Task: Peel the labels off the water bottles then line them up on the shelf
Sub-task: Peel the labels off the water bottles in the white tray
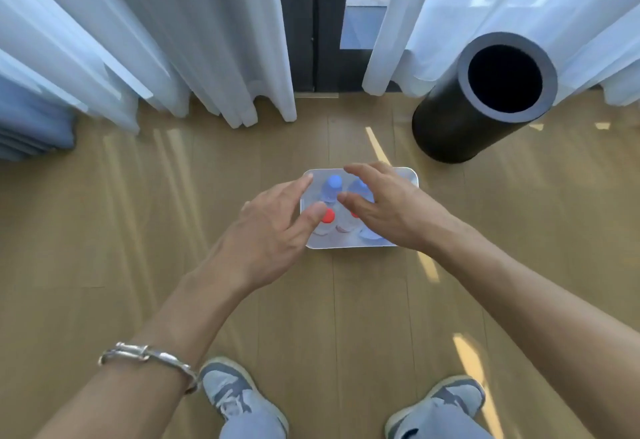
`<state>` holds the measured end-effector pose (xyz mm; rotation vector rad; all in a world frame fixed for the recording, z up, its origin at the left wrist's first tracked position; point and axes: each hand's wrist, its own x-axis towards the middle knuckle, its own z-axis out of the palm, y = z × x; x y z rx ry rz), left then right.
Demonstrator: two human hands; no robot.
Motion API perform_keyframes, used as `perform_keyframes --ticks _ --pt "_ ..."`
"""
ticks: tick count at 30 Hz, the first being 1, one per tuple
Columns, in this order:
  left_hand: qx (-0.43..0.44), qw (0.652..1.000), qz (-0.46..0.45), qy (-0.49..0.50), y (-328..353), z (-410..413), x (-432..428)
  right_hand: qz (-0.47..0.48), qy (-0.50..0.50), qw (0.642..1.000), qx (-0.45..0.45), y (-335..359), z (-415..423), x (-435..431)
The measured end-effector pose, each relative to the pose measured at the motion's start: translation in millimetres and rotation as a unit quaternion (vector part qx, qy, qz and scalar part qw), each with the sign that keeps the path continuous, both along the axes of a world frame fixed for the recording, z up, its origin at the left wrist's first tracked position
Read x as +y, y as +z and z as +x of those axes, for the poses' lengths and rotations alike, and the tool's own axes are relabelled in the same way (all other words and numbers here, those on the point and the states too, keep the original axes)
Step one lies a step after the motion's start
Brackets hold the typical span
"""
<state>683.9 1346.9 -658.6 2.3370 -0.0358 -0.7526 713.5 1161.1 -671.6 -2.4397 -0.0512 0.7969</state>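
Note:
A white plastic bin (349, 244) stands on the wooden floor in front of my feet. Several clear water bottles stand upright in it; one with a blue cap (334, 182) is at the back and one with a red cap (327, 216) is nearer me. Another blue cap and another red cap are partly hidden under my right hand. My left hand (273, 227) hovers over the bin's left side with fingers spread and holds nothing. My right hand (384, 208) hovers over the bin's right side, fingers straight, also holding nothing. No shelf is in view.
A tall black cylindrical bin (485, 99) with an open top stands at the back right. White curtains (194, 40) hang along the far wall, with a dark window frame (313, 23) between them. My two grey sneakers (228, 390) are at the bottom.

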Motion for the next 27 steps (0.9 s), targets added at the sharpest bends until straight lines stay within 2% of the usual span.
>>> perform_keyframes --ticks 10,16,23,27 --pt "-0.019 0.999 0.020 -0.022 -99.3 38.2 -7.0 -0.006 0.011 1.000 -0.018 -96.9 36.0 -8.4" --pt "-0.053 0.999 0.008 -0.005 -155.0 58.8 -10.1 0.000 0.034 0.997 -0.072 -148.1 53.5 -9.0" --pt "-0.092 0.996 -0.001 0.015 -193.1 67.5 -19.9 -0.003 0.073 0.991 -0.114 -178.3 58.7 -15.8" --pt "-0.092 0.995 -0.016 0.042 -197.4 57.6 -29.0 0.004 0.057 0.991 -0.118 -182.4 44.4 -30.3"
